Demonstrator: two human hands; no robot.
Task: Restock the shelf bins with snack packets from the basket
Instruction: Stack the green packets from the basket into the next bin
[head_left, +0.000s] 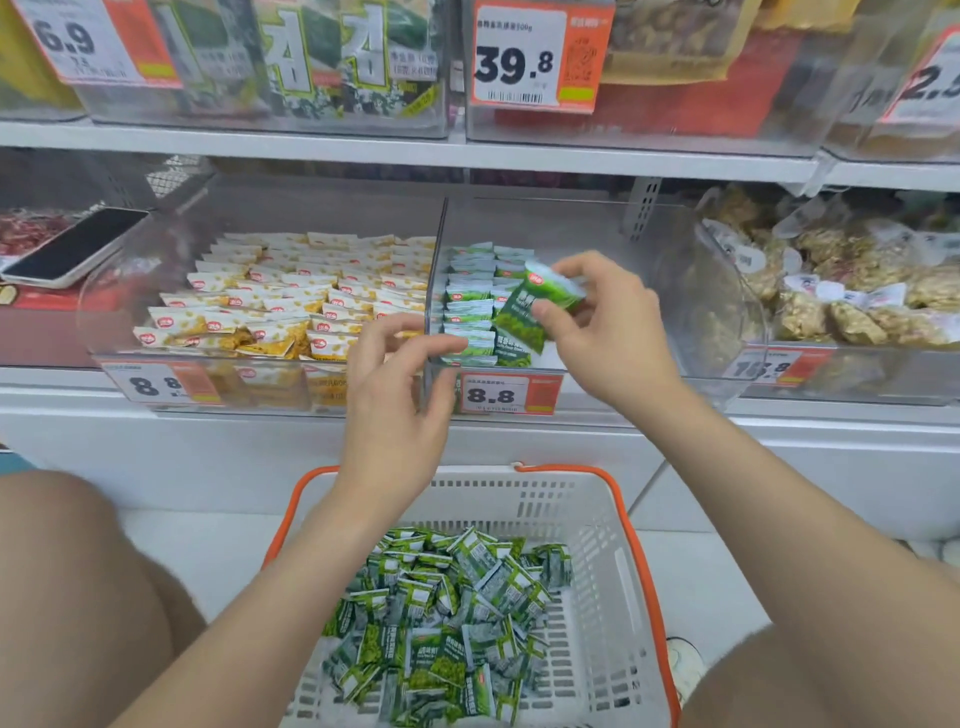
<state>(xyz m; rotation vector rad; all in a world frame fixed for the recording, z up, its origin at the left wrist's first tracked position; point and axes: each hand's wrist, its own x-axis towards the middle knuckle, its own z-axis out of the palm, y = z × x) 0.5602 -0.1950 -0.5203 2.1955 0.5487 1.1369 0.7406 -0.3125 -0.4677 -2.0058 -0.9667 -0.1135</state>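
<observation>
Right grip (608, 322) pinches a green packet (524, 312) between thumb and fingers, tilted above the packet rows (470, 306) standing in the right bin (587, 384). Left grip (395, 405) is loosely curled and holds nothing, at the divider (434, 280) by the bin's front. Below, a white basket (597, 519) holds a heap of loose packets (447, 613). Yellow packets (291, 296) fill the neighbouring bin.

The right hand (608, 332) pinches green packets (535, 306) above the clear bin (582, 223). In this bin, packet rows (470, 312) stand along the divider (435, 270). The left hand (395, 400) hovers at the front of the divider with loose fingers. Below, the white basket (608, 525) holds a packet heap (447, 613).
</observation>
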